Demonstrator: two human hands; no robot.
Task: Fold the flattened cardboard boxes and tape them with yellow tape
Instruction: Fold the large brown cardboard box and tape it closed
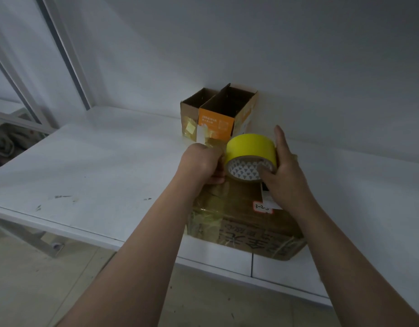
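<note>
Right hand grips yellow tape roll; left hand curls beside it, fingertips hidden, grasp unclear.

**Two hands close together, the right one holding**

The left forearm and the right forearm are bare and reach forward, coming closer to each other toward the wrists. The right hand holds the yellow tape roll: its thumb is hooked into the core, and the fingers lie straight along the far side. Just beside this thumb, the left hand shows its back, fingers curled under. Whether they pinch something cannot be told.
</note>
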